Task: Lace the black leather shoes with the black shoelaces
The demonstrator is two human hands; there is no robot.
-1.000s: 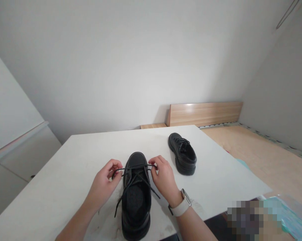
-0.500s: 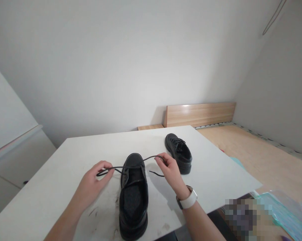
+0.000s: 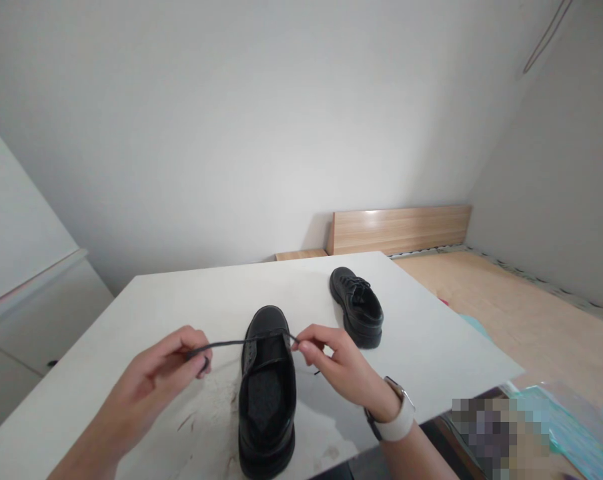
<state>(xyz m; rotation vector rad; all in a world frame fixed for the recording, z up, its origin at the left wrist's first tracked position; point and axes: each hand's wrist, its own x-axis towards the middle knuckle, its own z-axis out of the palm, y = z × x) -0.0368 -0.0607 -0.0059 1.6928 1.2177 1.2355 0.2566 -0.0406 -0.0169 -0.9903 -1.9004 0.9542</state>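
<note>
While the left fingers (image 3: 189, 337) are gripping the likely soft, light lace (image 3: 226, 343), the right fingers (image 3: 309, 350) are pinching it beside the shoe (image 3: 266, 320). That hold is looking sound.

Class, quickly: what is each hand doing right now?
Left hand: closed, gripping one stretch of the black lace.
Right hand: thumb and fingers pinching the lace close beside the nearer shoe.
</note>
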